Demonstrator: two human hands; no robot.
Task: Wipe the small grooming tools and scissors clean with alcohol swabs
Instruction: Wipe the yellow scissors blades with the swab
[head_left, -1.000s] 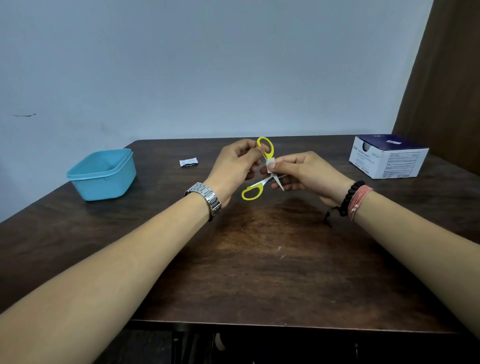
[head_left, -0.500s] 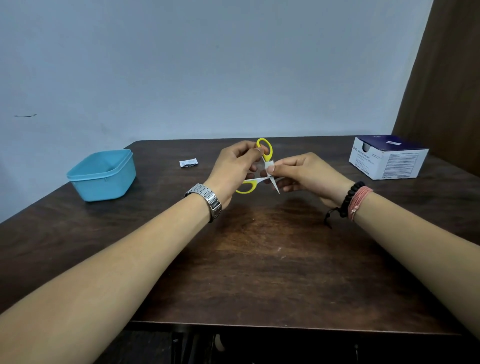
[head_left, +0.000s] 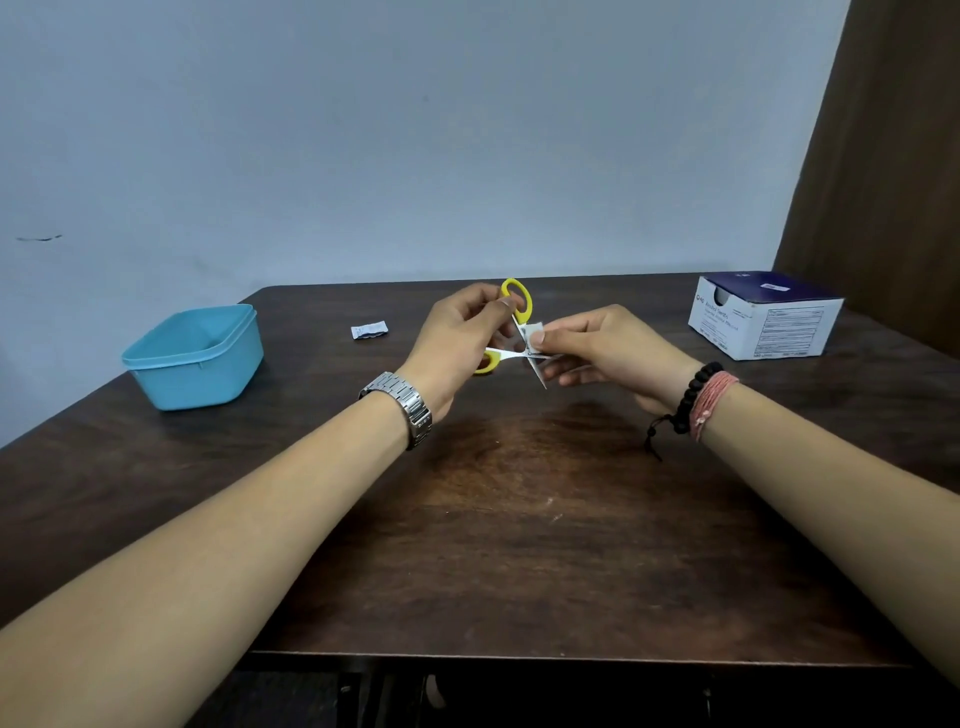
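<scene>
Small scissors with yellow handles (head_left: 519, 306) are held above the middle of the dark wooden table (head_left: 519, 519), blades spread apart. My left hand (head_left: 457, 343) grips them by the handles, one yellow loop above my fingers and the other partly hidden under my palm. My right hand (head_left: 597, 348) pinches a small white alcohol swab (head_left: 531, 333) against one blade near the pivot. The other blade tip points down toward the table.
A light blue plastic tub (head_left: 195, 356) stands at the table's left. A torn swab wrapper (head_left: 369, 330) lies behind my left hand. A white and dark blue swab box (head_left: 763, 317) sits at the far right. A brown curtain hangs at the right.
The scissors have tilted in my left hand, with the lower yellow loop swinging in under my palm. My right hand with the swab has stayed at the blade near the pivot.
</scene>
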